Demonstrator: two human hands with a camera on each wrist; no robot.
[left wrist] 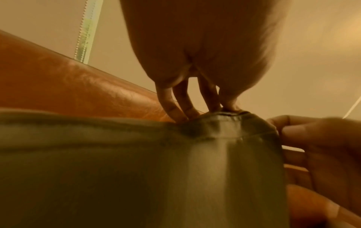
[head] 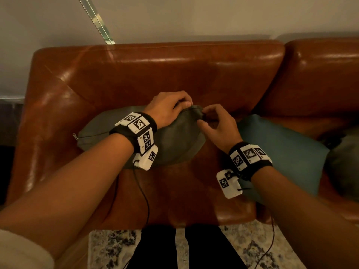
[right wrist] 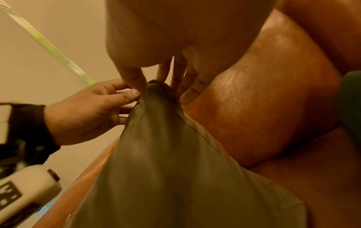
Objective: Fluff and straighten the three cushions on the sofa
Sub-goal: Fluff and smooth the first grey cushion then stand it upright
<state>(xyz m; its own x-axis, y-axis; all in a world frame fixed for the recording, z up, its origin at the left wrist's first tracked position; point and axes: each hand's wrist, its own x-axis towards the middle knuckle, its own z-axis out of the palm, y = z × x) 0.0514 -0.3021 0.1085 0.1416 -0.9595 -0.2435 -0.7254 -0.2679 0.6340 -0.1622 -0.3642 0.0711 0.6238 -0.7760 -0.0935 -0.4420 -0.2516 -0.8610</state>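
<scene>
An olive-green cushion lies on the brown leather sofa, leaning towards the backrest. Both hands meet at its upper right corner. My left hand pinches the corner from the left, fingers curled over the seam. My right hand pinches the same corner from the right, between thumb and fingers. A teal cushion lies just right of it. A third, greyish-green cushion shows partly at the right edge.
The sofa's left armrest stands beside the olive cushion's zipper end. A window blind strip with a bead chain hangs on the wall behind. A patterned rug and my dark trouser legs are below the seat front.
</scene>
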